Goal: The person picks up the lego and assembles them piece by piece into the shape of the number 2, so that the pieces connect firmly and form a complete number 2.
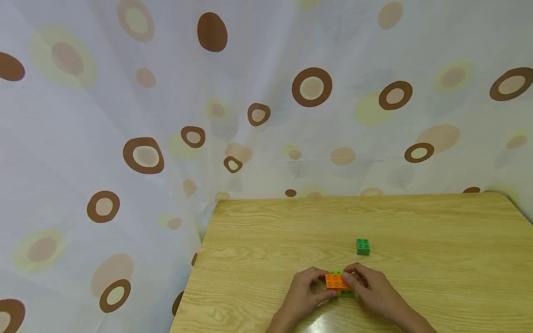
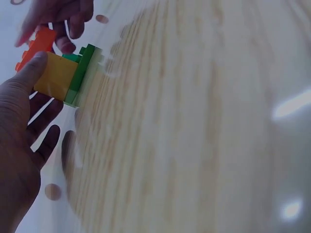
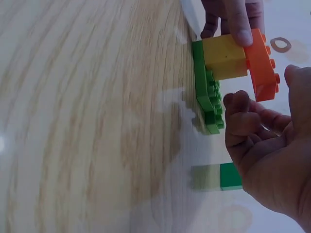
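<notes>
Between my two hands stands a stack of toy building bricks. An orange brick point(image 1: 334, 280) tops a yellow brick point(image 3: 224, 57), which sits at one end of a green base point(image 3: 201, 77) on the table. My left hand point(image 1: 305, 290) grips the upper stack, its thumb against the yellow and orange bricks and its fingers behind. At the other end, my right hand point(image 1: 376, 289) is held around the orange brick's free end. In the right wrist view its thumb and bent fingers stand apart from that brick. A separate small green brick point(image 1: 362, 247) lies beyond the hands.
The wooden table point(image 1: 266, 231) carries the bricks and reaches back to a white curtain point(image 1: 266, 60) with brown and beige spots. Its left edge runs alongside the same curtain. Light glares off the tabletop near me.
</notes>
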`<state>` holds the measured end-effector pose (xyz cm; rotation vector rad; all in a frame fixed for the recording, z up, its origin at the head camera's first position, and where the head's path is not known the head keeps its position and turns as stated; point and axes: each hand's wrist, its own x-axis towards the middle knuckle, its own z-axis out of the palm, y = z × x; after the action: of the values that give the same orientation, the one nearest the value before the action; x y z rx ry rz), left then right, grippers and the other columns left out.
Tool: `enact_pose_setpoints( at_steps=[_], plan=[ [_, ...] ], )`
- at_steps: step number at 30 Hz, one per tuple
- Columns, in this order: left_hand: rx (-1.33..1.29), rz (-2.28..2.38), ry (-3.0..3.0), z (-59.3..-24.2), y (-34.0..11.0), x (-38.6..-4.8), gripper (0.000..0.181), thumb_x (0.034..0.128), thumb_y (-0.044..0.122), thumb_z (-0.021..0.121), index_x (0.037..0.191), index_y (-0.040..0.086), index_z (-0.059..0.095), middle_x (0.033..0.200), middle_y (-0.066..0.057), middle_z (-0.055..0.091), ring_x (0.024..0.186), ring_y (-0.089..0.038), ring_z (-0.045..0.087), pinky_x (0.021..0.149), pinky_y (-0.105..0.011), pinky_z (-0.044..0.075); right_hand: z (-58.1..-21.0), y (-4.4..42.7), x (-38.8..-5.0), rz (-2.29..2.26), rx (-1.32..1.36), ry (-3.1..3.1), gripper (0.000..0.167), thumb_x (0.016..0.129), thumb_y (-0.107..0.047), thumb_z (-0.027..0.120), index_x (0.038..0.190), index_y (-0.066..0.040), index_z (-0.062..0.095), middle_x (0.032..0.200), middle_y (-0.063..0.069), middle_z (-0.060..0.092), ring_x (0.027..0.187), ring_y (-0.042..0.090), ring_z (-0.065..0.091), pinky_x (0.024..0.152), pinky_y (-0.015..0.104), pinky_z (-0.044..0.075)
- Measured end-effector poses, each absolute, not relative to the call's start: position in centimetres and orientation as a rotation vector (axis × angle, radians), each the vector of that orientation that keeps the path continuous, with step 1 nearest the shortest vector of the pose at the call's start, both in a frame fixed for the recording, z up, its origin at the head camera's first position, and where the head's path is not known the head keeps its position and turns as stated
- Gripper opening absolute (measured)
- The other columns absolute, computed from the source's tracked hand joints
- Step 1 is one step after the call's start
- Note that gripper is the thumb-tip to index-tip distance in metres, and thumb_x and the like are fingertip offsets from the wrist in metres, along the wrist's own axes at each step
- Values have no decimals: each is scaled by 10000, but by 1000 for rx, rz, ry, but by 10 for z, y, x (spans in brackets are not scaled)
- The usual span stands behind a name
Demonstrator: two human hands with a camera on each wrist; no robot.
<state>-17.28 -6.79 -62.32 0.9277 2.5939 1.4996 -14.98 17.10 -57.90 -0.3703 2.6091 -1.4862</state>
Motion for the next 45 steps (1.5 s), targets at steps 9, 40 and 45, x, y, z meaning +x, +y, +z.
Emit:
enact_pose_setpoints(
  at_steps=[9,40,45],
  plan=[
    [935,1502,2593,-626,-67,-174,385,922,397,815,1248,206,738,1173,149,722,1098,20,645,973,-246,537,-577,171,-152,-1564,-228,2416,352,1080,-373,622,1016,-44,728,654,32,611,474,61,424,438,234,383],
    [844,1582,2512,-627,-64,-168,343,937,346,818,1245,219,734,1195,137,730,1116,-8,669,1001,-269,541,-574,178,-157,-1583,-239,2248,352,1057,-363,669,946,-28,655,670,50,616,449,80,430,392,195,353],
    [792,1582,2515,-625,-65,-167,351,930,358,825,1240,215,745,1183,131,738,1113,-16,669,1000,-274,540,-571,176,-156,-1587,-276,2264,336,1059,-333,669,935,-23,637,653,53,604,429,74,414,384,199,345]
  ],
)
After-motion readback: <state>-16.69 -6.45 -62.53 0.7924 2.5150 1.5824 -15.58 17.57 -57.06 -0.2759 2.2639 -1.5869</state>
